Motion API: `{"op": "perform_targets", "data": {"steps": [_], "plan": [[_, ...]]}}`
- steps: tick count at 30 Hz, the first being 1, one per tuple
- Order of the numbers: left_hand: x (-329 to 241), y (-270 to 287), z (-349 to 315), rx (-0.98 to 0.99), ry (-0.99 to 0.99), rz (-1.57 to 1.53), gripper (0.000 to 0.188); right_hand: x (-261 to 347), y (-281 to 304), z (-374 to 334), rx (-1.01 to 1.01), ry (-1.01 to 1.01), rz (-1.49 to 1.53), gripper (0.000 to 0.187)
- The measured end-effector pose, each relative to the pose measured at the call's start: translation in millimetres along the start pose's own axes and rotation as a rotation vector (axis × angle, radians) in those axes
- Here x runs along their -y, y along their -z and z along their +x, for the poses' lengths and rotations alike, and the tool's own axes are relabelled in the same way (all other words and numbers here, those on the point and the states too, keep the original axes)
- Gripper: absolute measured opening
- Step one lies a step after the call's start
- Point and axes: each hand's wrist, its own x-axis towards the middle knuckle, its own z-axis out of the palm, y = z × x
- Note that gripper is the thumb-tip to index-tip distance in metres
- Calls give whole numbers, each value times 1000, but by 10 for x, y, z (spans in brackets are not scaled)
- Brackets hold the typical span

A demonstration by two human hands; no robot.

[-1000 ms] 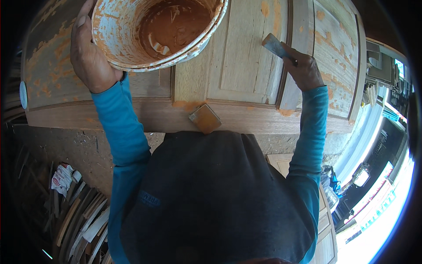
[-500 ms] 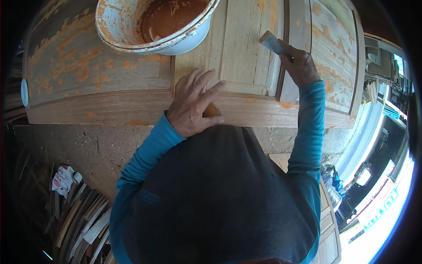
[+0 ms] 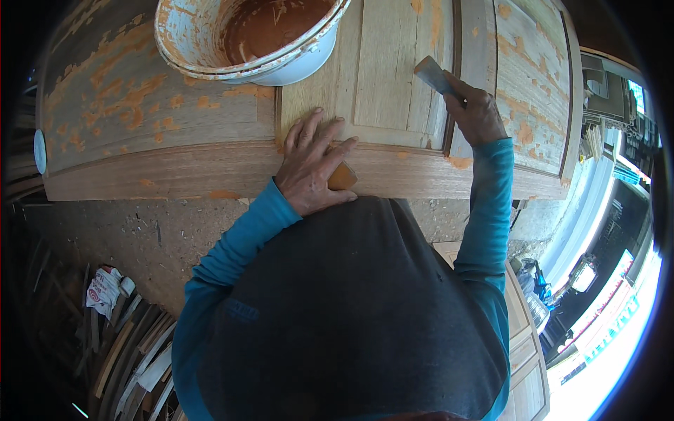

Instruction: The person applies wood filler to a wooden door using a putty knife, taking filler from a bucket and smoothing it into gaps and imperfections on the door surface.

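My right hand (image 3: pixel 479 116) is closed around a putty knife (image 3: pixel 434 75), its broad blade pointing up and left just above the panelled wooden door (image 3: pixel 393 77). Low on the door's near frame, my left hand (image 3: pixel 311 163) rests with its fingers stretched out. A flat orange-brown piece (image 3: pixel 342 178) sits between that hand's thumb and palm; most of it is hidden under the hand, and its kind does not show. Beyond the left hand stands a white bucket (image 3: pixel 298 69), smeared inside with orange-brown putty (image 3: pixel 270 31).
Dried putty patches (image 3: pixel 130 91) mark the door's panels. Below left, wood strips (image 3: pixel 140 358) lie stacked beside a crumpled white bag (image 3: pixel 104 290). Another panelled door (image 3: pixel 523 330) lies behind my right arm. A round pale lid-like disc (image 3: pixel 40 151) shows at the door's left end.
My right hand and the putty knife have shifted slightly down. The left hand has tilted a little, and more of the orange-brown piece shows beside its thumb.
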Motion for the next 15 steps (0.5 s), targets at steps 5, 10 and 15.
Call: {"op": "perform_targets", "data": {"steps": [5, 10, 15], "plan": [[-9, 14, 11, -2, -5, 13, 96, 162, -32, -116, -23, -10, -9, 45], [2, 5, -11, -3, -19, 13, 92, 57, -47, -253, -10, 30, 14, 45], [-60, 22, -32, -31, -21, 5, 84, 93, -71, -376, -16, -24, 48, 45]]}}
